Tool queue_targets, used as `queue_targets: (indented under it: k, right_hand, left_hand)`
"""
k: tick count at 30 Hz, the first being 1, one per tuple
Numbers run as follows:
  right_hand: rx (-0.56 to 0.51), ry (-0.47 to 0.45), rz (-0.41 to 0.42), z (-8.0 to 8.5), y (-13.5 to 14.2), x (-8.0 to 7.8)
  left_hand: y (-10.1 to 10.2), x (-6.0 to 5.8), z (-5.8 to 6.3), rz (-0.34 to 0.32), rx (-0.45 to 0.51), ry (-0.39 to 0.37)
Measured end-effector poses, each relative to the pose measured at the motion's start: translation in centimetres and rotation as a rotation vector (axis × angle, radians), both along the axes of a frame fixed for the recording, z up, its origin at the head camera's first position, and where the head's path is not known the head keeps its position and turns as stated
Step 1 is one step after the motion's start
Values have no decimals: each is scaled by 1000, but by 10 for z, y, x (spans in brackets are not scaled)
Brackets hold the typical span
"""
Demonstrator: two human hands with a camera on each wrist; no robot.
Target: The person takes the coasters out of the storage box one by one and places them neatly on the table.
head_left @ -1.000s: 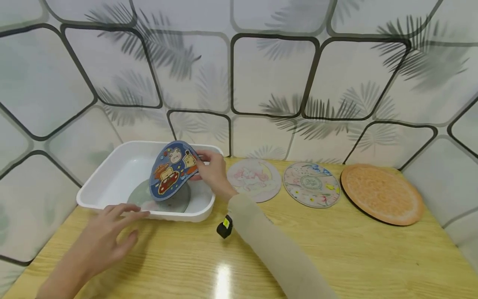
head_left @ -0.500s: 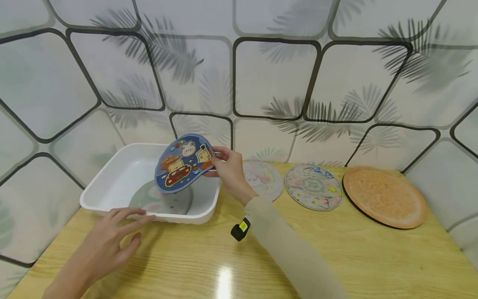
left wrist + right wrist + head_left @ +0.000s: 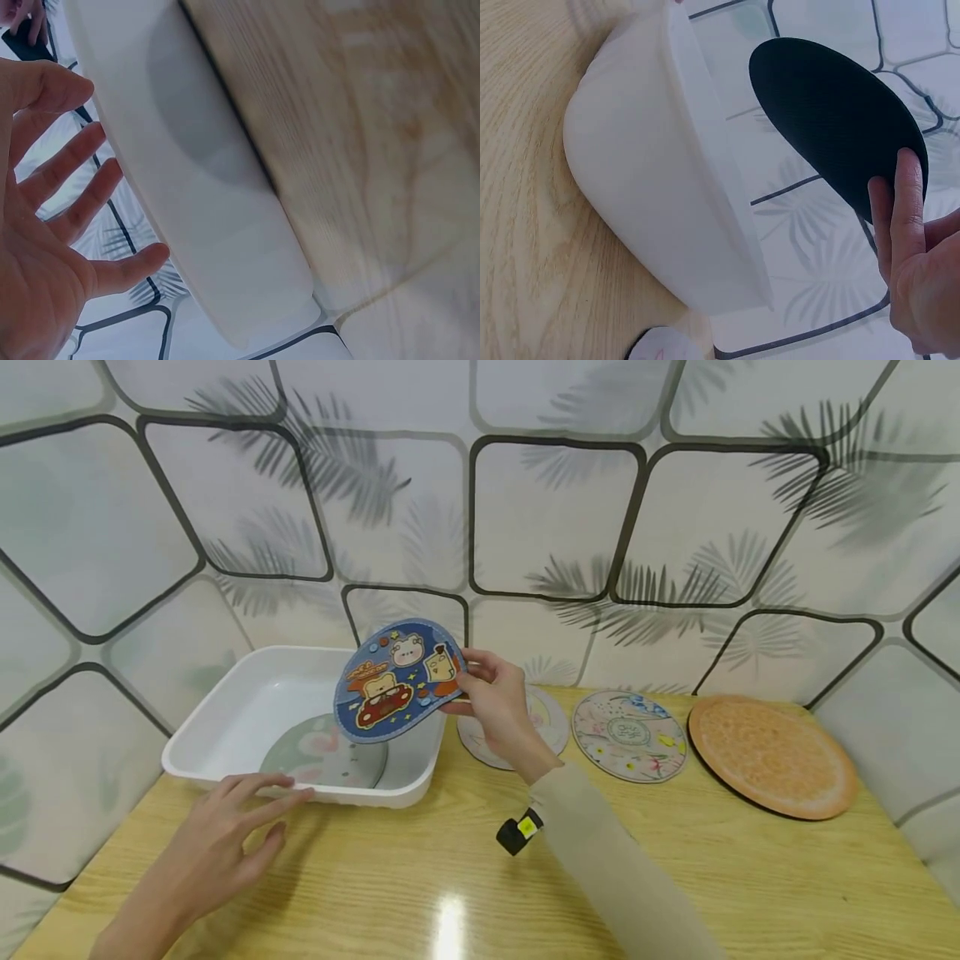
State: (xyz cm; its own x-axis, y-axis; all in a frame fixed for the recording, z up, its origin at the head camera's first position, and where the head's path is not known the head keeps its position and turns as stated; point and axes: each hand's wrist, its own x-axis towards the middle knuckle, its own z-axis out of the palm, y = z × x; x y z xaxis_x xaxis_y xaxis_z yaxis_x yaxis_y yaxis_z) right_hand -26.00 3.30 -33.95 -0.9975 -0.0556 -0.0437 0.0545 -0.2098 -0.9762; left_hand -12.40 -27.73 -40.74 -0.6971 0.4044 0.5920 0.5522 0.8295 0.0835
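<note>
My right hand (image 3: pixel 504 703) pinches the right edge of a round blue mouse pad (image 3: pixel 397 672) with cartoon animals and a red car on it. The pad is tilted and held up over the right part of a white plastic tub (image 3: pixel 217 714). In the right wrist view its black underside (image 3: pixel 832 112) shows, with fingers (image 3: pixel 907 202) lying against it. A grey-green round mouse pad (image 3: pixel 315 760) lies inside the tub, partly covered by the blue one in the head view. My left hand (image 3: pixel 217 852) has its fingers extended, fingertips at the tub's front rim (image 3: pixel 127 169).
To the tub's right, a pink unicorn mouse pad (image 3: pixel 551 727), partly behind my right hand, a floral one (image 3: pixel 628 735) and a large orange-slice one (image 3: pixel 772 756) lie in a row on the wooden table (image 3: pixel 465 877). A patterned wall (image 3: pixel 555 518) stands behind.
My right hand has moved right and slightly up with the blue mouse pad, uncovering more of the grey-green one in the tub. My left hand stays at the rim.
</note>
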Motion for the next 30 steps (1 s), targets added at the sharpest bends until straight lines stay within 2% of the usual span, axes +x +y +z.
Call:
queue_targets:
  k: [8, 17, 30]
  right_hand:
    - [-35, 6, -8, 4, 18, 12]
    - [-24, -5, -20, 7, 40, 20]
    - [-11, -36, -47, 4, 76, 40]
  left_hand:
    - [2, -3, -4, -15, -1, 22]
    - [4, -4, -1, 10, 12, -12]
    - [4, -5, -1, -3, 13, 12]
